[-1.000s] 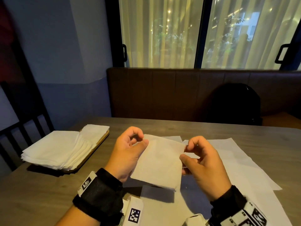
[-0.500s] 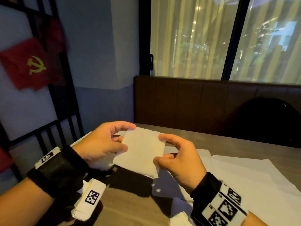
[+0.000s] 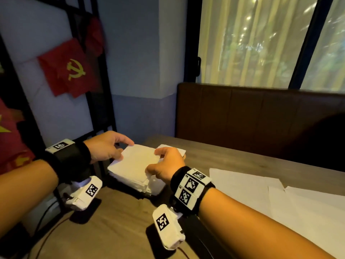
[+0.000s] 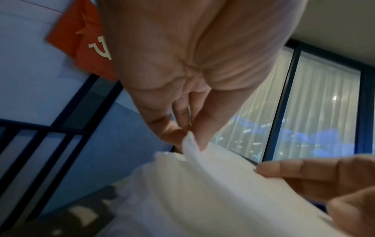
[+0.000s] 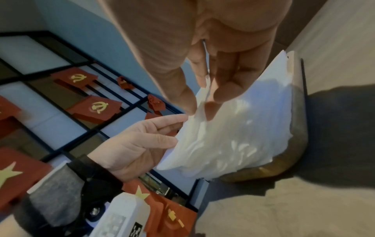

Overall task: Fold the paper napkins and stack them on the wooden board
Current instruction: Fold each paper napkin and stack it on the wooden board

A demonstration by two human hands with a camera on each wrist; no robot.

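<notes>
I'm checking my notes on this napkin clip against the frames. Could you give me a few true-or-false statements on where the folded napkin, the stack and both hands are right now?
1. Both hands hold the folded napkin over the stack of napkins. True: the left hand pinches its left edge, the right hand its right edge.
2. The stack sits on a wooden board. True, as the right wrist view shows.
3. The right hand rests flat on the table. False: it pinches the napkin.
4. The unfolded sheets lie left of the stack. False: they lie to its right.
5. The stack holds a single napkin. False: many layers show at its edge.
</notes>
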